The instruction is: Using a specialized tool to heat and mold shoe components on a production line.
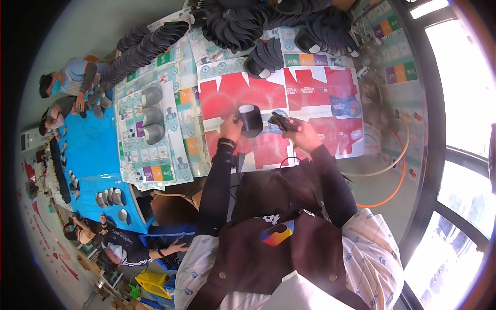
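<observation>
The left hand (231, 126) was closed round a dark shoe upper (251, 120), thumb and fingers pinching its side so the pale rim of the opening faced up. The right hand (301, 133) was wrapped tight about a slim dark tool (282, 122) whose tip pointed at the upper from just beside it — whether it touched could not be told. An orange hose (400, 170) looped over the floor at the right.

The upper hung above a red sheet (268, 93) on the bench (387, 57), close before the person's chest. It looked short and tube-like, matte grey-black, with a lighter band at the mouth.

As for progress, the job seemed somewhere in the middle: three like uppers (150, 114) stood in a column to the left on printed card, and long rows of stacked pieces (248, 26) lay at the far edge — which were done and which waited could not be judged. Other people sat at a blue table (93, 150) further left.
</observation>
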`<state>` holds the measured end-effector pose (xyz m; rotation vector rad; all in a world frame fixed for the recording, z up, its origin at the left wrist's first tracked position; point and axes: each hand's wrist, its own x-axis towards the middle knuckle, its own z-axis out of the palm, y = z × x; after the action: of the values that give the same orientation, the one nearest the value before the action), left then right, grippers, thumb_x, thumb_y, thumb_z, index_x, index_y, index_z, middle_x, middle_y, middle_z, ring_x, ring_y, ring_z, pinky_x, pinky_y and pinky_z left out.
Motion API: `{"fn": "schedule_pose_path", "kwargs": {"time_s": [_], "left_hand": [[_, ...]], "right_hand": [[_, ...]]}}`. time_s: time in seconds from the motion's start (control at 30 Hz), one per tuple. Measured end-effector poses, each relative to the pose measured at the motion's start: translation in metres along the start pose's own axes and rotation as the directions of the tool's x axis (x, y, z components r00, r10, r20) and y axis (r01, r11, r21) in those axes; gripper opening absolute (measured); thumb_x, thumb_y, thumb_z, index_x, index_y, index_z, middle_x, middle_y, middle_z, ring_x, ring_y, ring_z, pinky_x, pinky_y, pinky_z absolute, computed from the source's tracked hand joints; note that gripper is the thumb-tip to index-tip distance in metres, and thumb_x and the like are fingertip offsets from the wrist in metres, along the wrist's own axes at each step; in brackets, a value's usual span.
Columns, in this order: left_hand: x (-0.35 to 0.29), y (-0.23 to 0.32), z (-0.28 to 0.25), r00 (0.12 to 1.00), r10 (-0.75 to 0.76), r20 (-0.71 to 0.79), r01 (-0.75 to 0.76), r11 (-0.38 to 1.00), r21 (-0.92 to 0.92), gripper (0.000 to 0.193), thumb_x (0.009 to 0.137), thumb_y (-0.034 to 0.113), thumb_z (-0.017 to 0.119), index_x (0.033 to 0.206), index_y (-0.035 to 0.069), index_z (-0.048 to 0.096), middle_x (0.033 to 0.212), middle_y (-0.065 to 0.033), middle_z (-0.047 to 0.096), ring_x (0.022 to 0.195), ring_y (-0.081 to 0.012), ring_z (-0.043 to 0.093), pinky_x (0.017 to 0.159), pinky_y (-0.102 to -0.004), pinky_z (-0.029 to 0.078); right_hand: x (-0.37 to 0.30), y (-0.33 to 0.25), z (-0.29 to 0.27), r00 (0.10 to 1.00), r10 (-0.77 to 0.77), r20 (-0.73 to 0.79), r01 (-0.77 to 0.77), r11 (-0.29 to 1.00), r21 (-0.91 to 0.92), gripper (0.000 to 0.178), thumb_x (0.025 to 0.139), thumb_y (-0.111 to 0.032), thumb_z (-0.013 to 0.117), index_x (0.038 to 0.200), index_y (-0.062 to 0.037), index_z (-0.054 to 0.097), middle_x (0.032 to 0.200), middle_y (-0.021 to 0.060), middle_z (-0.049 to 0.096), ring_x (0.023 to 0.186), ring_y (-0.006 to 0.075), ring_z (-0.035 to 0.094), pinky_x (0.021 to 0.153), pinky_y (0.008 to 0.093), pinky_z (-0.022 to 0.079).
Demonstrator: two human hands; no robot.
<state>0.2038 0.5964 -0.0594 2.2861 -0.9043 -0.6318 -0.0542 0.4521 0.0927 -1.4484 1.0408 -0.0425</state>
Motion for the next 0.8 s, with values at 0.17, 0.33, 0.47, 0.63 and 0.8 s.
{"fn": "schedule_pose_path", "kwargs": {"time_s": [0.17, 0.33, 0.47, 0.63, 0.8], "left_hand": [[0.017, 0.005, 0.032, 0.998, 0.050, 0.038, -0.050, 0.999, -0.017, 0.035, 0.091, 0.023, 0.068, 0.121, 0.004, 0.064, 0.095, -0.0183, 0.075, 0.091, -0.0372, 0.072, 0.079, -0.0458, 0.056], [0.013, 0.005, 0.033, 0.995, 0.083, 0.061, -0.075, 0.989, -0.128, 0.030, 0.095, 0.022, 0.064, 0.118, 0.002, 0.065, 0.099, -0.0192, 0.074, 0.090, -0.0353, 0.072, 0.079, -0.0430, 0.056], [0.011, -0.004, 0.031, 0.995, 0.012, 0.103, 0.018, 0.959, -0.283, 0.033, 0.094, 0.025, 0.064, 0.121, 0.006, 0.066, 0.104, -0.0207, 0.073, 0.101, -0.0379, 0.070, 0.087, -0.0446, 0.055], [0.014, -0.022, 0.038, 0.985, -0.041, 0.166, 0.093, 0.943, -0.319, 0.040, 0.095, 0.025, 0.067, 0.129, 0.003, 0.064, 0.108, -0.0183, 0.073, 0.083, -0.0277, 0.075, 0.069, -0.0373, 0.061], [0.015, -0.010, 0.036, 0.986, -0.025, 0.167, 0.067, 0.965, -0.255, 0.041, 0.094, 0.025, 0.068, 0.127, 0.001, 0.064, 0.109, -0.0180, 0.073, 0.078, -0.0266, 0.074, 0.067, -0.0361, 0.060]], "right_hand": [[0.017, -0.023, 0.025, 0.995, -0.063, -0.076, 0.046, 0.979, -0.200, 0.033, 0.079, -0.017, 0.065, 0.109, -0.0049, 0.069, 0.085, 0.0245, 0.068, 0.081, 0.0424, 0.068, 0.073, 0.0473, 0.052], [0.038, -0.026, 0.048, 0.984, -0.138, -0.111, 0.088, 0.926, -0.368, 0.030, 0.080, -0.016, 0.063, 0.107, -0.0038, 0.069, 0.078, 0.0184, 0.070, 0.071, 0.0314, 0.069, 0.066, 0.0420, 0.054], [0.054, -0.027, 0.056, 0.950, -0.258, -0.175, 0.154, 0.878, -0.454, 0.024, 0.081, -0.018, 0.062, 0.098, -0.0025, 0.068, 0.087, 0.0279, 0.067, 0.086, 0.0482, 0.064, 0.075, 0.0534, 0.052], [0.058, -0.026, 0.054, 0.965, -0.209, -0.161, 0.119, 0.889, -0.442, 0.023, 0.080, -0.018, 0.062, 0.096, -0.0017, 0.067, 0.085, 0.0284, 0.066, 0.086, 0.0485, 0.064, 0.076, 0.0539, 0.052], [0.071, -0.023, 0.055, 0.951, -0.262, -0.161, 0.165, 0.876, -0.453, 0.027, 0.080, -0.018, 0.066, 0.102, -0.0012, 0.067, 0.086, 0.0291, 0.065, 0.087, 0.0480, 0.063, 0.074, 0.0497, 0.050]]}}
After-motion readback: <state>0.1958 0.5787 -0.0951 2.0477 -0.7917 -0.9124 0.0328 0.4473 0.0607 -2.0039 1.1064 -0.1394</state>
